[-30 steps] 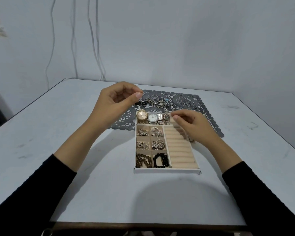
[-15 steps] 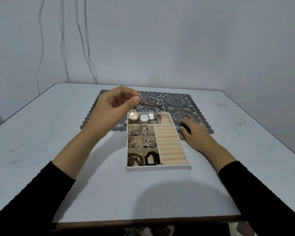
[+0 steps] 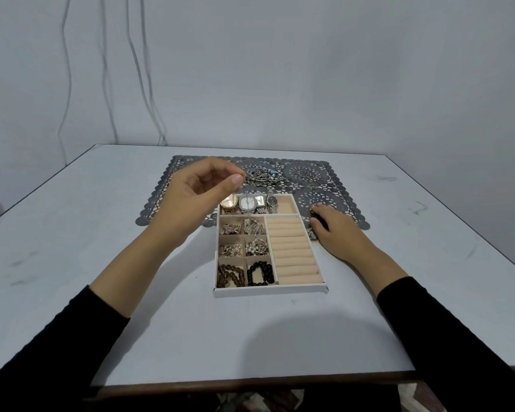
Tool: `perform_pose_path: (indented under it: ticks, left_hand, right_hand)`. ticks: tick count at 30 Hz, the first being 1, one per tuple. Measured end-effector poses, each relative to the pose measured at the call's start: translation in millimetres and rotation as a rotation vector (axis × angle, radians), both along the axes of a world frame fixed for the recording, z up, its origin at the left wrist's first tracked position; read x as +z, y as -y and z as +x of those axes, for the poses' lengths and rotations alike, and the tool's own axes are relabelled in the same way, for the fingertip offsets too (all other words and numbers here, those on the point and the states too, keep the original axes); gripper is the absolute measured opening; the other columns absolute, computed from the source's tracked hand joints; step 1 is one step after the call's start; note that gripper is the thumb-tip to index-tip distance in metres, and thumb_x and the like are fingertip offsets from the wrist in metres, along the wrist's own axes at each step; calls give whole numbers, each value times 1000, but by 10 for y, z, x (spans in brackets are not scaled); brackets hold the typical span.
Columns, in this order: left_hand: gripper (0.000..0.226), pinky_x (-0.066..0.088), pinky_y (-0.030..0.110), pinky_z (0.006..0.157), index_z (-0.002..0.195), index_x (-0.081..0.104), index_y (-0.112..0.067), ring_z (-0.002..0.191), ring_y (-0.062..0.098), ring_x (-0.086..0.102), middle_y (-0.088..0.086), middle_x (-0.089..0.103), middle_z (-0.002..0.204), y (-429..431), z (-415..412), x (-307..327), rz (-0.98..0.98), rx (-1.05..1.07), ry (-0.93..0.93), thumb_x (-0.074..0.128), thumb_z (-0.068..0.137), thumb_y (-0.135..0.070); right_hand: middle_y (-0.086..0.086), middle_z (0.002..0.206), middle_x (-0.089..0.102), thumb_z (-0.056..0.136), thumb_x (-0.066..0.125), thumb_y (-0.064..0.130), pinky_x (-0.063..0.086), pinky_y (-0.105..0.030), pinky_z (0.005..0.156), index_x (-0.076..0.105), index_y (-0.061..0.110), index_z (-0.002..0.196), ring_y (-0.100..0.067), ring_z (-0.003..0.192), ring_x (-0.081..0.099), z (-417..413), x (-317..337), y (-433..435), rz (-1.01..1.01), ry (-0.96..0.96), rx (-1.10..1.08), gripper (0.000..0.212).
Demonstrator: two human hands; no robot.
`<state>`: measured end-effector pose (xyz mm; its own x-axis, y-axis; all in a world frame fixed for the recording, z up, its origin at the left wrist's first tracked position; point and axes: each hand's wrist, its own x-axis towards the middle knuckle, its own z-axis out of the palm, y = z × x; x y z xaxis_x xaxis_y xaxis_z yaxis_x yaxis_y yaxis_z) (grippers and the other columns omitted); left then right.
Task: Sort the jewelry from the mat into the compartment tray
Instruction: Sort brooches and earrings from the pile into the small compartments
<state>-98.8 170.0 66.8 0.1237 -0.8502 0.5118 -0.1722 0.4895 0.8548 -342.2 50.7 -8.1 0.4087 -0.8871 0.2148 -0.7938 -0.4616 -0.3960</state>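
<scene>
Right grip (image 3: 336, 230), over the ring rolls (image 3: 292, 248) a second ago, now curls round a small dark piece (image 3: 318, 217) on the mat (image 3: 158, 203) beside the compartment tray (image 3: 268, 290), seemingly next to be sorted; left grip (image 3: 202, 194) stays pinched, contents unclear.

Shiny metal watches (image 3: 250, 202), matt lacy mat (image 3: 321, 171), velvety tray (image 3: 292, 251)

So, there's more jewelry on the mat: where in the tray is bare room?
The ring rolls, bordered by the small cells and the right wall of the tray, are bare. So is the top row's right end, beside the watches. All six small cells are filled.
</scene>
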Motion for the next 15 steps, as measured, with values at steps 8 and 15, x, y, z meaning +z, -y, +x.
perform_pose_path:
  ticks: [8, 15]
  left_hand:
    - [12, 52, 20, 78, 91, 69, -17, 81, 11, 65, -6, 71, 82, -33, 53, -69, 16, -6, 22, 67, 80, -21]
    - [8, 53, 39, 79, 88, 72, -28, 86, 21, 65, -1, 71, 87, -38, 146, -157, 71, -2, 47, 76, 81, -31]
  right_hand:
    - [-10, 136, 52, 101, 42, 24, 33, -29, 100, 48, 8, 135, -25, 126, 46, -12, -6, 15, -1, -1, -2, 38]
    - [-11, 132, 54, 101, 41, 23, 35, -30, 96, 50, 7, 132, -26, 122, 48, -7, 0, 13, -5, -4, 4, 36]
